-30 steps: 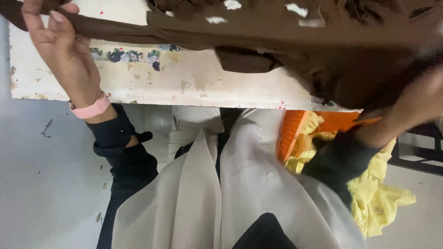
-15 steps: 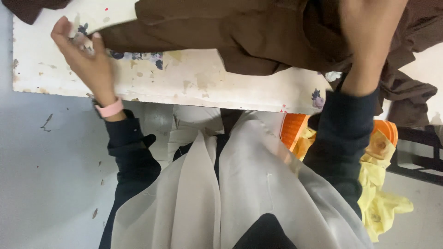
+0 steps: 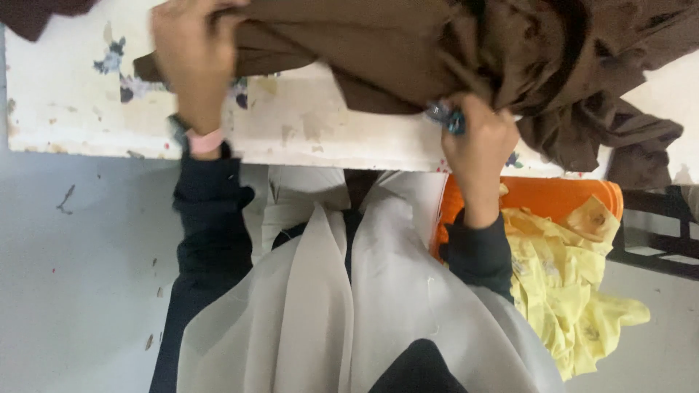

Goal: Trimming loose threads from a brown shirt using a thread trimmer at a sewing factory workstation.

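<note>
- Head view: the left hand [image 3: 195,62] is closed on a fold of the brown garment [image 3: 408,51], which lies bunched on the worn white table [image 3: 306,135].
- The right hand [image 3: 477,145] clutches its lower edge near the table's front, fingers curled around cloth.
- The garment looks crumpled, not yet flat or folded; smoothing seems left.
- A yellow cloth [image 3: 575,291] spills from an orange bin [image 3: 561,196] below.
</note>
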